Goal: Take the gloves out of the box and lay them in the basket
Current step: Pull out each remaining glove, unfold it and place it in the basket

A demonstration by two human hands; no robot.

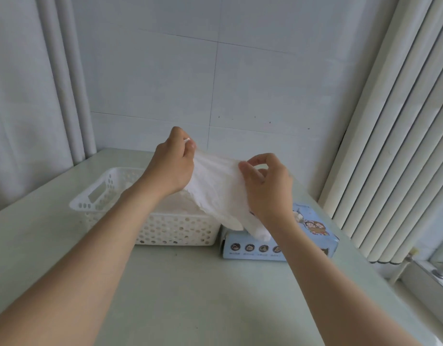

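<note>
Head view shows me both bare forearms reaching out over a pale green table [190,295]. My left hand [173,166] is raised above the basket [150,217], its fingers curled, and it pinches one upper corner of a thin white glove [215,191] between thumb and fingertips. My right hand [270,188] sits slightly lower and to the right, with its thumb and forefinger closed on the opposite edge of the same glove and the other fingers bent loosely behind. The glove is spread in the air between the two hands, crinkled and half see-through. Its lower end sags down in front of my right wrist, over the near left part of the box [312,236]. I cannot tell whether that end touches the box top.

The basket is white plastic with round holes in its walls and a slot handle at its left end. It stands on the table just beside the box, on the box's left. Inside it I see a pale, crumpled heap [175,206], too washed out for me to tell apart into pieces. The box is light blue card with cartoon figures on top and a row of round icons along its near side.

Behind the table is a grey tiled wall [240,83]. Vertical white blinds [390,146] hang on the right, and white pipes [65,96] run up the left corner.
</note>
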